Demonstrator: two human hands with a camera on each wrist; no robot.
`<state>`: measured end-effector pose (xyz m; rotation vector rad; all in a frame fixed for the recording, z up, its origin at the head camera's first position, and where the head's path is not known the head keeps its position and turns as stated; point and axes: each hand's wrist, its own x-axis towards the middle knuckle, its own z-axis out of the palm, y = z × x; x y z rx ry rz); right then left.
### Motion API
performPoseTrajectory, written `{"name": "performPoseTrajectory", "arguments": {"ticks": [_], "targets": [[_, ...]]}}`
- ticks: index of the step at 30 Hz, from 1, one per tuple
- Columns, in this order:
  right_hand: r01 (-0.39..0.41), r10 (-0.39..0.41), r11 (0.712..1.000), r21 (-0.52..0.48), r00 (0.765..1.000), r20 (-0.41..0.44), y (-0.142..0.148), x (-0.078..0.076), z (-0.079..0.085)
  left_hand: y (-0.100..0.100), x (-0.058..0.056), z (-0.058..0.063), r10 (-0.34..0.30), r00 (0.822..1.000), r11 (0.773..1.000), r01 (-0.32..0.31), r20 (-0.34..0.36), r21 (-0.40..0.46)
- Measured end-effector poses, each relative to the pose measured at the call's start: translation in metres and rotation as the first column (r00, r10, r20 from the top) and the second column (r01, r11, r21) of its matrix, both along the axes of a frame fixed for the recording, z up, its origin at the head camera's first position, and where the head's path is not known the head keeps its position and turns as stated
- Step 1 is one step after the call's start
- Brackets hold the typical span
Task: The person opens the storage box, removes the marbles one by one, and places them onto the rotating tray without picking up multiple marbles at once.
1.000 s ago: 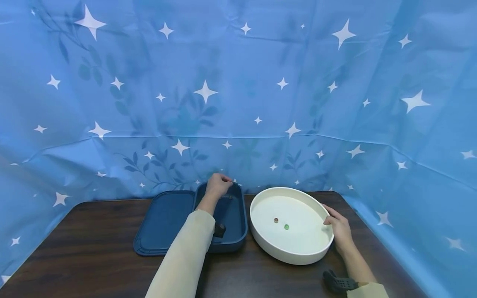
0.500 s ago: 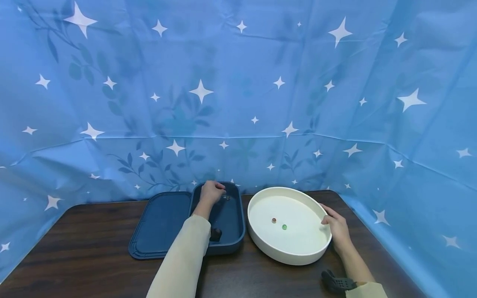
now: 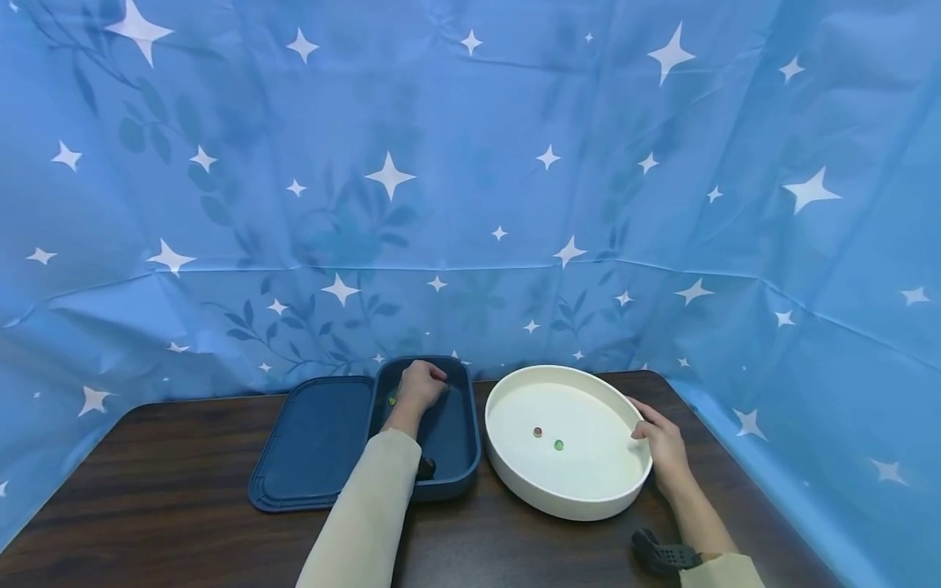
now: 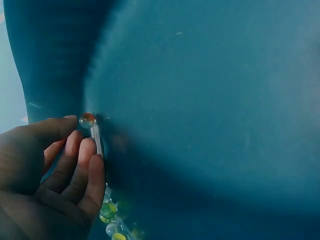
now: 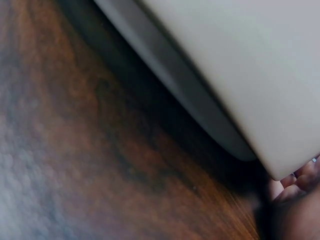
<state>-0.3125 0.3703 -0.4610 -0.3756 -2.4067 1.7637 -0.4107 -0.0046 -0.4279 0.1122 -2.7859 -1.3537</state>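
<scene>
My left hand (image 3: 421,385) reaches into a dark blue rectangular box (image 3: 473,457). In the left wrist view, its curled thumb and fingers meet at a clear marble (image 4: 87,120) with an orange swirl, pinched right at the tips. Below those fingers lie more clear marbles (image 4: 108,210) with green and yellow swirls, beside a thin pale strip (image 4: 97,140). My right hand (image 3: 663,445) grips the right side of a round white tray (image 3: 569,508), thumb over the rim and fingers outside. On the tray's floor sit a reddish marble (image 3: 537,432) and a green marble (image 3: 559,445).
A flat blue lid (image 3: 312,445) lies left of the box, against its side. Everything rests on a dark wood table (image 3: 162,482). Behind hangs a blue curtain (image 3: 470,204) with white stars, close to the table's back edge.
From above the box's far end, the left hand has come down into it, covering marbles seen there earlier. Other marbles now show left of the wrist. The right hand keeps its grip.
</scene>
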Motion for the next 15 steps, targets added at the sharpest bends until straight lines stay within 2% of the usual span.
{"name": "performPoseTrajectory", "arguments": {"ticks": [10,15], "targets": [[0.004,-0.004,1.000,0.000,1.000,-0.001,0.0005,0.0001,0.0000,0.0005,-0.0026,-0.0025,-0.039,0.999,0.996,0.040,0.013,-0.084],[0.009,-0.009,1.000,0.006,1.000,0.005,0.0017,0.0001,-0.0011,0.0000,-0.0014,-0.0019,-0.116,0.993,0.978,0.114,-0.001,-0.177]]}}
